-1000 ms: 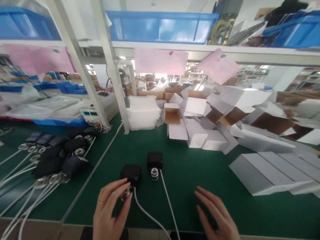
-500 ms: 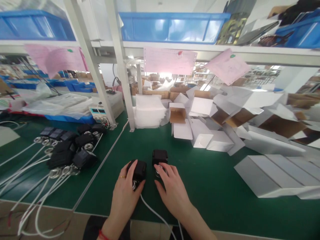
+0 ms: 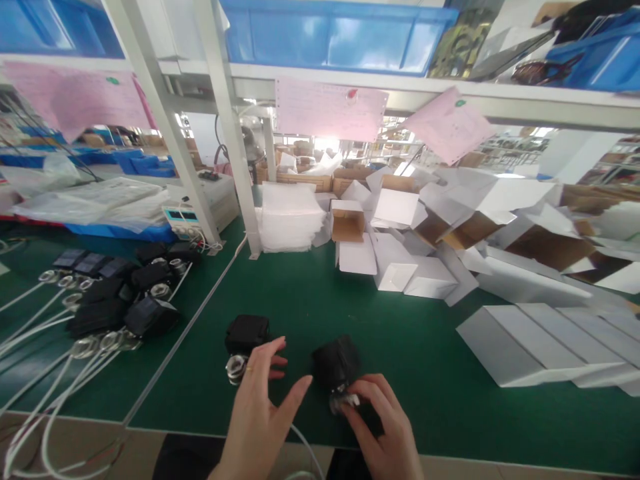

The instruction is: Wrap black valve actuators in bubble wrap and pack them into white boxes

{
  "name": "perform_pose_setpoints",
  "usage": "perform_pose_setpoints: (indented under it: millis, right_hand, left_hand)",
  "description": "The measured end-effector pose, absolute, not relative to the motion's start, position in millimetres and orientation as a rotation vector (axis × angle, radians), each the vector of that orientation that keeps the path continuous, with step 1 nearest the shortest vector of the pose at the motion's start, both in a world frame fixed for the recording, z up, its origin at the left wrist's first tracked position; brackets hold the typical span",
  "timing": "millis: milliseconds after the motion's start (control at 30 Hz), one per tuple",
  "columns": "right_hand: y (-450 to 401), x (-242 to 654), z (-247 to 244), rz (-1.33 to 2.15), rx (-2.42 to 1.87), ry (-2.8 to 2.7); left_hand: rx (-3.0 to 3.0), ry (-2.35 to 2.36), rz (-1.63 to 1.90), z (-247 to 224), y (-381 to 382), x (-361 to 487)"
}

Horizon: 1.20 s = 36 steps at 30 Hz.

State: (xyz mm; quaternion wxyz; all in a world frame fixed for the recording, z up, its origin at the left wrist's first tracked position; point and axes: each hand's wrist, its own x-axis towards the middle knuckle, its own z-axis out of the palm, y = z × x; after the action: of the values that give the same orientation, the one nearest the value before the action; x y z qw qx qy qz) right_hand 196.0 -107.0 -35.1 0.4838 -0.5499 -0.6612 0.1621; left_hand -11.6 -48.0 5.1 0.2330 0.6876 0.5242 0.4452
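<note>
Lying on the green bench is a motorized valve (image 3: 247, 333), a black box with a shiny round metal fitting toward me. My left hand (image 3: 265, 403) is beside it, fingers spread, holding nothing; it partly covers the fitting's right side. In my right hand (image 3: 383, 423) a second black motorized valve (image 3: 336, 363) is gripped by its metal fitting, between thumb and fingers. That valve is tilted and slightly blurred. A white cable (image 3: 307, 448) runs down over the bench edge between my hands.
At left lie several similar black valves (image 3: 103, 317) with white cables. White cartons (image 3: 545, 347) stand at right, and open boxes (image 3: 347, 227) are heaped behind. A stack of white foam sheets (image 3: 290, 217) stands by the metal post (image 3: 227, 127). Blue bins (image 3: 330, 37) rest on the shelf.
My left hand has let go of its valve, which now lies farther left. My right hand has drawn the other valve toward me and tilted it. The camera view has shifted slightly.
</note>
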Motion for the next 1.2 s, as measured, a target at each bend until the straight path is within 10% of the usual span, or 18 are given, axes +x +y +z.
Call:
perform_pose_setpoints:
  millis: [200,767,1200]
  right_hand:
    - [-117.0,199.3,-49.4,0.411,-1.340,-1.510]
    - [-119.3,196.7,-55.1,0.157,-1.231,-1.511]
    - [-105.2,203.4,-21.0,0.777,-1.106,-1.478]
  left_hand:
    - [1.398,1.166,0.728,2.5,-50.4,36.3]
    - [1.277,0.991,1.032,-11.1,-53.3,62.7]
    - [1.798,0.900,1.005,-7.2,-63.9,28.1]
